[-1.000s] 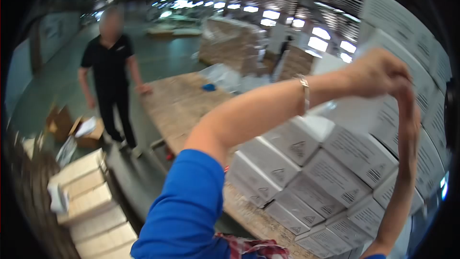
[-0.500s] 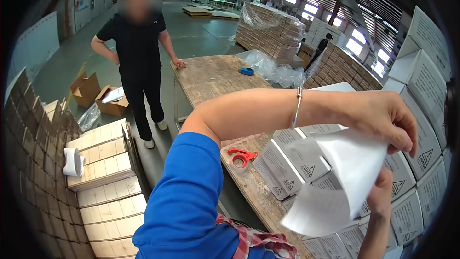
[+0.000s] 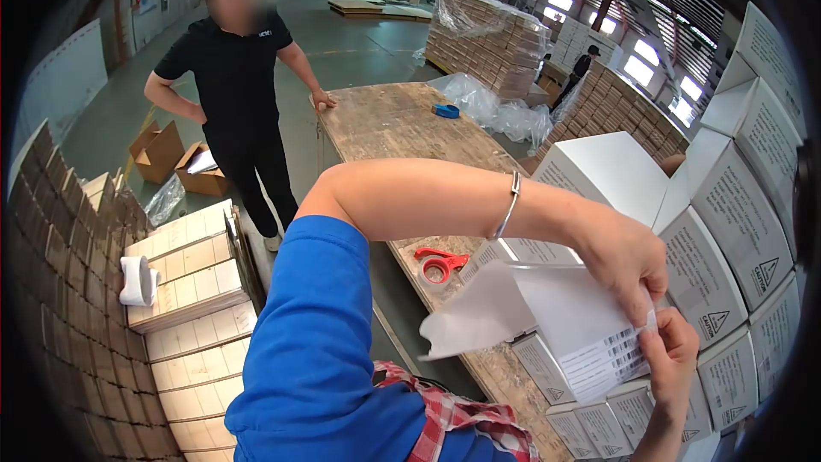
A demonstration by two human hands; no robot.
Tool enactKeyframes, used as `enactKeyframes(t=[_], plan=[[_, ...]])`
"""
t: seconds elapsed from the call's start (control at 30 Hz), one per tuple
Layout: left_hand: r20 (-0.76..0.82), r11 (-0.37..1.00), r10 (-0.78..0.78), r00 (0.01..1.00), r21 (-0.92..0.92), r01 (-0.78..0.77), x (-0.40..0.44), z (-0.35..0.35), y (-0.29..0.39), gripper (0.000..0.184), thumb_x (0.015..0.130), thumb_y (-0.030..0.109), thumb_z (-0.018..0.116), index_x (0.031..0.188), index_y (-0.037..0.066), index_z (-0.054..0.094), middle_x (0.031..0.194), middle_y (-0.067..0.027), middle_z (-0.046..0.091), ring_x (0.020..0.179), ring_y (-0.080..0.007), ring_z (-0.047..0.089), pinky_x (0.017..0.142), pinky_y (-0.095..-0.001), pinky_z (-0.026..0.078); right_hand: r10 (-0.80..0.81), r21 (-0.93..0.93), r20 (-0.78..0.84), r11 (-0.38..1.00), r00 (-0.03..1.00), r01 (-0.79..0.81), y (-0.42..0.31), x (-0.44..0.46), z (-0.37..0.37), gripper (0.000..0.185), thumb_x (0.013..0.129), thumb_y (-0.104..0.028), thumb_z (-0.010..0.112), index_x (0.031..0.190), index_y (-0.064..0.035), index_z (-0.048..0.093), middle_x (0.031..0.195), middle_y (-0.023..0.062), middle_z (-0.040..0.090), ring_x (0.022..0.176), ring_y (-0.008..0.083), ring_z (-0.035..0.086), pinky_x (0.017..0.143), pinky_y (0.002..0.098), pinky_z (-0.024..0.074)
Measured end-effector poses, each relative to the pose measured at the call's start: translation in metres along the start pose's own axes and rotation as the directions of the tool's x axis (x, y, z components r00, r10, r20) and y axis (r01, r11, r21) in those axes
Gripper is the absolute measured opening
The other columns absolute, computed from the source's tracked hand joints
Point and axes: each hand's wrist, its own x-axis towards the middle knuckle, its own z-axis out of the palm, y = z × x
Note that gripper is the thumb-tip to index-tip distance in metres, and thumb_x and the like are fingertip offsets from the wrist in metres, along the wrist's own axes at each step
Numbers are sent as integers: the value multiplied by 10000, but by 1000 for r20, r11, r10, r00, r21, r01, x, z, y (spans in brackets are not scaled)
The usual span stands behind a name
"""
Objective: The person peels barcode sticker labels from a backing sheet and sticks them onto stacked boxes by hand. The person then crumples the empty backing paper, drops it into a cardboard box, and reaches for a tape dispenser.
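Note:
A white sheet of barcode labels (image 3: 590, 325) spans the space in front of me, its printed rows toward my right hand and a blank part curling away to the left. My left hand (image 3: 620, 261), a bracelet on its wrist, reaches across from the left and pinches the sheet's right edge. Just below, my right hand (image 3: 671, 351) grips the same edge between thumb and fingers. Whether a single label is peeling there I cannot tell. Beneath and behind the sheet stand white boxes (image 3: 727, 269) with printed text and caution triangles.
On the wooden table (image 3: 402, 128) lie a red tape dispenser (image 3: 440, 263) and a blue tape roll (image 3: 445, 110). A person (image 3: 235, 77) rests a hand on its far left corner. Stacked wooden panels (image 3: 192, 291) stand left, a white roll (image 3: 138, 281) on top.
Both hands have come together at the sheet's right edge. The sheet has swung and turned, so its barcodes now show. My left hand has moved lower and to the left.

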Motion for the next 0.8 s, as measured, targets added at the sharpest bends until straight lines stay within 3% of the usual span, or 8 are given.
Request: enactKeyframes(t=[0.27, 0.43, 0.5, 0.57, 0.6, 0.67, 0.8], plan=[[45, 977, -14, 999, -211, 23, 3, 10, -12, 253, 797, 248, 649, 889, 12, 667, 777, -88, 666, 724, -158, 618, 647, -310, 469, -27, -56, -14, 998, 1000, 26, -3, -7, 6, 126, 809, -80, 605, 733, -4, 539, 604, 47, 535, 541, 121, 485, 529, 250, 356], [69, 981, -9, 998, -190, 22, 1, 12, -12, 254, 811, 254, 634, 892, 16, 664, 790, -97, 663, 734, -152, 616, 653, -316, 473, 29, -54, -10, 998, 1000, -29, 1, -11, 5, 118, 795, -81, 613, 733, -4, 548, 615, 64, 552, 543, 152, 511, 532, 269, 380], [39, 991, 94, 995, -96, -90, 9, 14, -22, 274, 835, 278, 623, 925, 21, 651, 791, -104, 656, 745, -158, 616, 658, -323, 478, -113, -192, 10, 975, 994, 113, 3, -10, 4, 104, 781, -84, 619, 744, -2, 567, 632, 86, 568, 562, 193, 550, 540, 297, 410], [52, 989, 119, 991, -92, -114, 5, 14, -18, 277, 848, 275, 628, 979, 31, 641, 792, -119, 649, 750, -177, 619, 663, -328, 482, -75, -156, 80, 984, 994, 87, -9, -9, 1, 107, 803, -96, 628, 785, 3, 594, 675, 119, 580, 603, 258, 590, 548, 335, 439], [131, 992, 16, 991, -123, 0, 3, 9, -9, 271, 865, 255, 627, 1032, 42, 631, 797, -124, 648, 761, -189, 621, 669, -322, 481, -110, -82, 81, 990, 991, 117, -6, -10, 2, 126, 827, -121, 630, 827, 0, 596, 709, 130, 584, 620, 293, 587, 558, 366, 449], [121, 997, -73, 990, 47, 68, 3, 6, 0, 218, 860, 198, 647, 1022, 53, 645, 817, -69, 648, 764, -127, 599, 675, -293, 471, -157, -83, 90, 983, 983, 165, -2, -12, 3, 144, 839, -144, 630, 875, -8, 595, 737, 147, 594, 654, 319, 594, 575, 382, 456], [146, 969, -172, 974, -154, 194, 19, 11, -6, 211, 860, 185, 629, 1012, 38, 640, 831, -55, 650, 760, -107, 581, 684, -263, 456, -169, -92, 32, 981, 985, 171, 7, -18, -3, 151, 843, -155, 627, 878, -11, 594, 744, 153, 599, 672, 316, 603, 582, 369, 462]])
